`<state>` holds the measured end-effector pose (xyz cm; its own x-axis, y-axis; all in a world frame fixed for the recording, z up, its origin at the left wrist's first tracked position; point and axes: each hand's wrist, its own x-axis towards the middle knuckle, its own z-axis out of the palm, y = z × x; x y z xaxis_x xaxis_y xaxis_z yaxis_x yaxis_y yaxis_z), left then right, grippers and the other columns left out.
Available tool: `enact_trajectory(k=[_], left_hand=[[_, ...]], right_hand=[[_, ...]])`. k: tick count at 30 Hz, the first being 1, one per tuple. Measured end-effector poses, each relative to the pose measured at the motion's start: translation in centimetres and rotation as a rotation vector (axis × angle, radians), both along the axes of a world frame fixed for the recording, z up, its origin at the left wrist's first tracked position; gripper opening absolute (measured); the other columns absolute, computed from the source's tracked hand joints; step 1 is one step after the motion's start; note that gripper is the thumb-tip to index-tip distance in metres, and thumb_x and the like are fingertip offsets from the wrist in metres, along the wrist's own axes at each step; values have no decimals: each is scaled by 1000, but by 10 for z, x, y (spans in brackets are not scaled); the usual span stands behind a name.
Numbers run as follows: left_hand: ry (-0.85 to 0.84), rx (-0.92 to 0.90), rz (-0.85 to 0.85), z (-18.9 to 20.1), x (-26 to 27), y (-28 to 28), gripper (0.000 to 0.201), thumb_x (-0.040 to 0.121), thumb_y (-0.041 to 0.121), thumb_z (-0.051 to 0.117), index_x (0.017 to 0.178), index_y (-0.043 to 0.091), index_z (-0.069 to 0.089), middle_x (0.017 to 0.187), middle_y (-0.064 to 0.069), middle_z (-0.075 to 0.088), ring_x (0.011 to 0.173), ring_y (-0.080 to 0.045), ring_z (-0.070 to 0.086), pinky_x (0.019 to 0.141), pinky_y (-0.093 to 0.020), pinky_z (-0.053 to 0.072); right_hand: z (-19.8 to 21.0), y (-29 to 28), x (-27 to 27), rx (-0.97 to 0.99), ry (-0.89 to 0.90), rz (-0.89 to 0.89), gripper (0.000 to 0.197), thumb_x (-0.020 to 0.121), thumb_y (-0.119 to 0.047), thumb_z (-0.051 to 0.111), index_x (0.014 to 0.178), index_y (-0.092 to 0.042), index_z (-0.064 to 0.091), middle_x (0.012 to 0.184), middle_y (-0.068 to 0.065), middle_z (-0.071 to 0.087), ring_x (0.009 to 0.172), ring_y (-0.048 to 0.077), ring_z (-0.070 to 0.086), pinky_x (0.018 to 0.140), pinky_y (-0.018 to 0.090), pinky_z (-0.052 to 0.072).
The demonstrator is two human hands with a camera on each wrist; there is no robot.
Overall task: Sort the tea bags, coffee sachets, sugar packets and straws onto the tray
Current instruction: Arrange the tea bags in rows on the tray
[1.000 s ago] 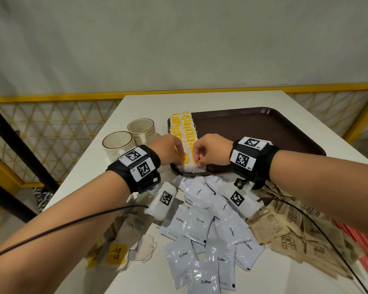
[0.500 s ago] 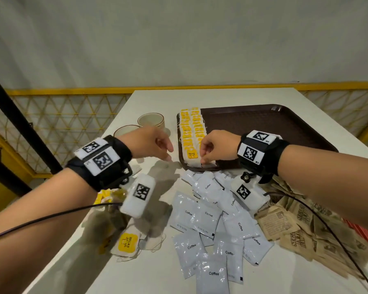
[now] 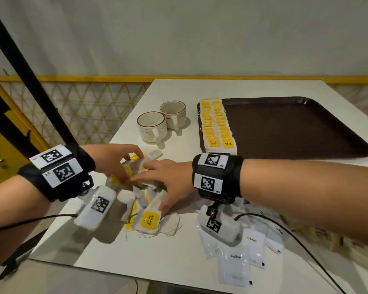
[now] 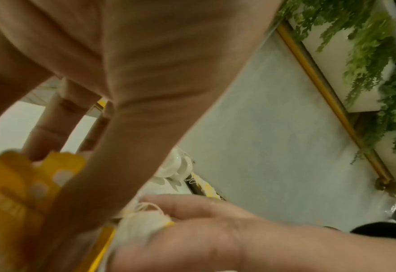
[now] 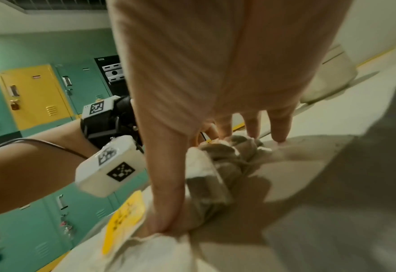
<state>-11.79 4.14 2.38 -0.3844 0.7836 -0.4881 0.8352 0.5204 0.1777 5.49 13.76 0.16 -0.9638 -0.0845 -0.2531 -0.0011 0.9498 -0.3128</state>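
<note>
Under both hands, loose tea bags: left hand curled round some, right hand spread flat. Next: gather, carry to tray.

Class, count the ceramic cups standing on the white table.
2: the nearer cream brown-rimmed cup stands left of the dark brown tray; the farther cream cup stands just behind it. None seem hidden.

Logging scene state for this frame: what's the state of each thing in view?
Brown plastic tray: mostly bare, two rows of tea bags along its left edge.
Rows of yellow-tagged tea bags: lined up on tray.
Loose pile of tea bags: on table, unsorted.
Left hand: gripping tea bags in pile.
Right hand: fingers spread on pile.
White coffee sachets: on table, unsorted.
Two beige ceramic cups: upright, empty.
</note>
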Motion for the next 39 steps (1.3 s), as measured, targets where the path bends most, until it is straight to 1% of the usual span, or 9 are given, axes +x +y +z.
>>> enact_trajectory(k=[4, 10, 18, 21, 23, 26, 30, 34, 39], left_hand=[[30, 60, -9, -8, 0, 4, 53, 74, 25, 79, 113, 41, 46, 109, 7, 54, 84, -19, 67, 63, -22, 54], [-48, 198, 80, -5, -2, 9, 38, 75, 11, 79, 104, 20, 58, 85, -4, 63, 57, -13, 61, 52, -17, 50], [-144, 448, 143, 25, 4, 12, 20, 78, 10, 76, 93, 12, 65, 71, -4, 65, 53, -8, 62, 51, -22, 53], [-300, 641, 179, 39, 17, 20, 12, 80, 10, 74, 89, 7, 66, 66, 1, 65, 55, -5, 62, 53, -21, 56], [-464, 760, 211, 44, 35, 29, 8, 82, 8, 71, 87, 5, 65, 68, -1, 65, 62, -11, 62, 57, -27, 59], [-702, 868, 227, 43, 71, 50, 7, 84, 6, 68, 80, 10, 64, 68, 0, 63, 62, -12, 58, 62, -39, 61], [-962, 909, 247, 33, 123, 83, 8, 88, 8, 63, 82, 12, 61, 71, 1, 62, 58, -10, 60, 64, -40, 60], [-1204, 885, 296, 22, 168, 107, 10, 93, 8, 57, 83, 12, 59, 72, -2, 62, 58, -14, 63, 73, -45, 58], [-1255, 923, 287, 4, 184, 116, 12, 93, 6, 54, 82, 10, 59, 81, -10, 66, 69, -21, 66, 79, -43, 57]], right_hand=[[3, 2, -6, 51, 3, -18, 58, 78, -39, 75, 130, -24, 52, 138, 7, 37, 121, 26, 42, 99, 32, 39], [3, 7, -9, 78, 8, -67, 40, 80, -20, 71, 118, -17, 56, 127, 10, 41, 104, 27, 53, 88, 37, 47], [17, 20, 0, -5, 218, -126, 32, 86, -13, 63, 117, -8, 57, 104, 7, 57, 81, 16, 47, 60, 18, 31], [35, 36, 22, -194, 304, -286, 28, 85, -12, 65, 112, -15, 58, 92, -10, 53, 62, 2, 49, 55, 6, 38], [41, 50, 43, -411, 358, -413, 22, 83, -12, 68, 100, -23, 60, 104, -11, 56, 59, -3, 56, 62, 14, 49], [42, 69, 82, -745, 462, -580, 23, 80, -2, 72, 88, -22, 62, 96, -4, 63, 69, 8, 61, 71, 32, 52], [38, 88, 130, -1232, 554, -744, 28, 81, 14, 60, 88, -13, 56, 75, 5, 62, 62, 13, 63, 54, 25, 54], [27, 102, 159, -1334, 640, -847, 27, 78, 12, 64, 86, -13, 57, 79, 5, 60, 67, 14, 62, 53, 25, 54], [7, 106, 173, -1437, 675, -913, 23, 80, 9, 62, 90, -12, 57, 84, 8, 60, 75, 17, 63, 63, 30, 57]])
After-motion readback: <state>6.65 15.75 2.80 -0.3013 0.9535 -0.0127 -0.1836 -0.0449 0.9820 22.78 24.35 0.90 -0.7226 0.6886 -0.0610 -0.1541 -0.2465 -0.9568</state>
